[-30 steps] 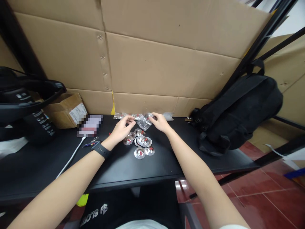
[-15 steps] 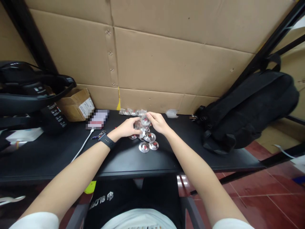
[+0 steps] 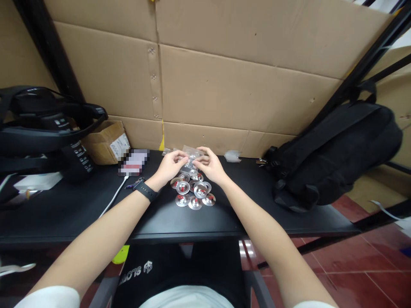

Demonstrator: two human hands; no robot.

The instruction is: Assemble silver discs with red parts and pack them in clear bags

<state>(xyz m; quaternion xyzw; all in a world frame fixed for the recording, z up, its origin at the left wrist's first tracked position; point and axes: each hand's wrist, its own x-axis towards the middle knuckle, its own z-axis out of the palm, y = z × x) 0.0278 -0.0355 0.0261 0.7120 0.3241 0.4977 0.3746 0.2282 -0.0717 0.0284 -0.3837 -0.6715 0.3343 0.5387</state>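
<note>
Both hands are at a clear plastic bag (image 3: 192, 152) above the back of the black table. My left hand (image 3: 171, 167), with a dark watch band (image 3: 146, 190) at the wrist, is closed on the bag's left side. On its right side, my right hand (image 3: 210, 166) grips the bag with fingers bent and thumb pointing inward. Just below the hands lie several shiny round metal discs (image 3: 195, 202) with domed middles and red marks, some overlapping. The fingers partly hide the bag, so its contents are hard to make out.
Along the back stand an open cardboard box (image 3: 104, 143), a phone (image 3: 134, 162) on a white cable (image 3: 113, 196), and a crumpled clear bag (image 3: 232, 155). Black gear (image 3: 48, 132) fills the left, a black backpack (image 3: 337, 149) the right. Keys (image 3: 135, 184) lie near my left wrist.
The metal discs that were between my hands now lie spread on the table with the others. My hands have come to the plastic bag behind them, and the view has shifted slightly.
</note>
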